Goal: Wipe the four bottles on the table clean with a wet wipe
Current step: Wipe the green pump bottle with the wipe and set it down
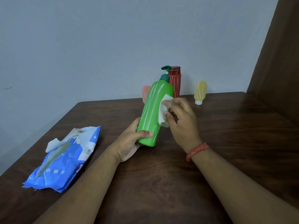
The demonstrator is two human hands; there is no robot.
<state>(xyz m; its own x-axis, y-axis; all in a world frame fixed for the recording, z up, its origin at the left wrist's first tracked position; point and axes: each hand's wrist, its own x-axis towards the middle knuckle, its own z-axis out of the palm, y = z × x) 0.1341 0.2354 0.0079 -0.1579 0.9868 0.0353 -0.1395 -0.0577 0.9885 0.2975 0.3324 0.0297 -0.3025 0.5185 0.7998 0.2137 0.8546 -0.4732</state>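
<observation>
Lower left, wipes packet lies open; left hand grips tilted green pump bottle, right hand pinching wipe, hiding red bottle.

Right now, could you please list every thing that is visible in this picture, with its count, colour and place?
green pump bottle: 1, green with dark green pump, held tilted above the table centre
wet wipe: 1, white, pressed on the green bottle's right side
red bottle: 1, red, upright at the far edge, behind the green bottle
orange tube: 1, pale orange, far edge, partly hidden behind the green bottle
yellow tube: 1, yellow with white cap, standing cap-down at the far edge, right
wipes pack: 1, blue and white, lying on the table's left, a wipe sticking out
table: 1, dark brown wood
wall: 1, grey-blue, behind the table
thread bracelet: 1, red, right wrist
left hand: 1, grips the green bottle's base
right hand: 1, holds the wipe
</observation>
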